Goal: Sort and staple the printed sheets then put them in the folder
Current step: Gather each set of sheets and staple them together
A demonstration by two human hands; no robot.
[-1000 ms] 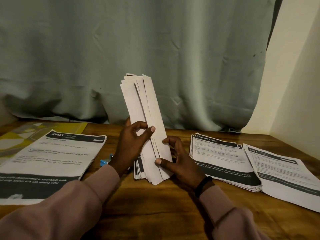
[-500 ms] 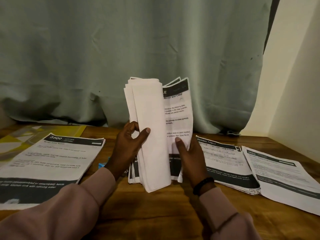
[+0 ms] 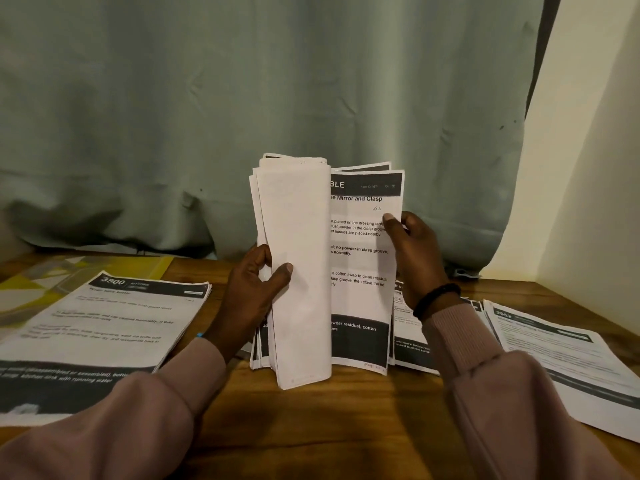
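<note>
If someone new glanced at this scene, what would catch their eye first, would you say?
The upright bundle of sheets at the table's centre, gripped by the left hand while the right hand peels open a printed page. Flat paper piles lie left and right.

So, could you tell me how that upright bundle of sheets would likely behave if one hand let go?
The bundle of sheets is probably floppy: its front pages already curl over. Standing on edge on the table, it would likely flop or fan open if the left hand or right hand released.
</note>
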